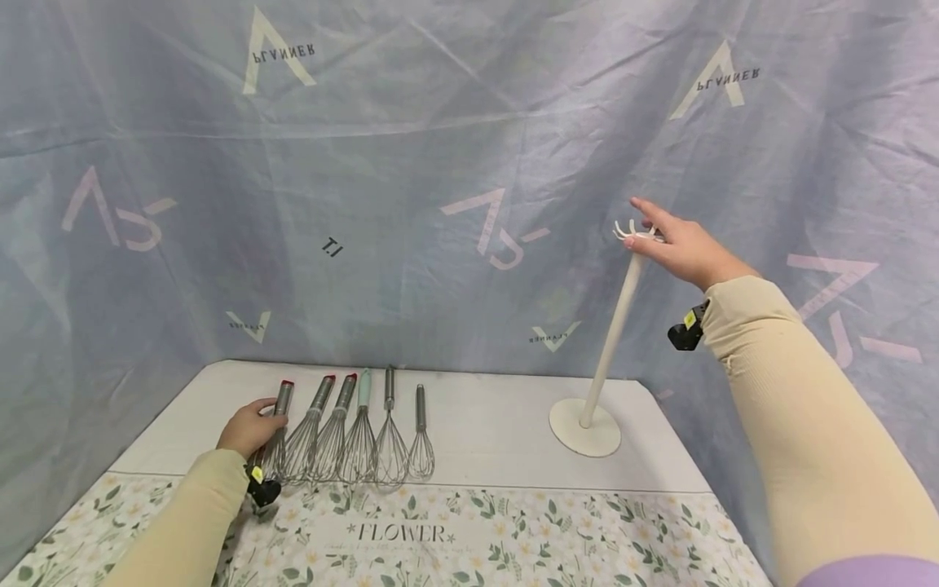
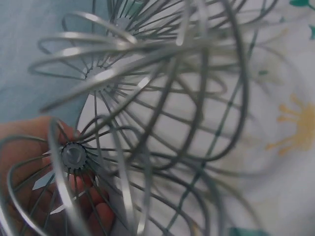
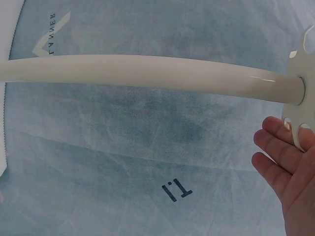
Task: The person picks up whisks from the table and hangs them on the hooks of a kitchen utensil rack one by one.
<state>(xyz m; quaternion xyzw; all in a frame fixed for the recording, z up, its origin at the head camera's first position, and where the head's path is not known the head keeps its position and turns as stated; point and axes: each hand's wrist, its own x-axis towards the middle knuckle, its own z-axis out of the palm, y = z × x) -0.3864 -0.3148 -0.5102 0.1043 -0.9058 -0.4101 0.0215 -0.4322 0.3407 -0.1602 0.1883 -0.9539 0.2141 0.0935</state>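
At the left end of a row of whisks, my left hand (image 1: 253,428) grips the steel handle of the leftmost whisk (image 1: 284,397), which has a red end. In the left wrist view the fingers (image 2: 101,216) curl behind that whisk's wires, its collar (image 2: 74,156) facing the camera. My right hand (image 1: 689,249) is at the top of a tall white hook stand (image 1: 619,326), holding the edge of its hook disc between thumb and fingers. From the right wrist view, fingers (image 3: 280,152) show under the disc (image 3: 300,69). The stand is upright on a round base (image 1: 565,428).
Beside the held whisk lie several more: two with red ends, one with a mint handle (image 1: 364,387), and steel ones, including a small whisk (image 1: 421,408) at the right. A floral cloth (image 1: 543,538) covers the white table's (image 1: 491,424) front. A printed grey-blue curtain (image 1: 411,163) hangs behind.
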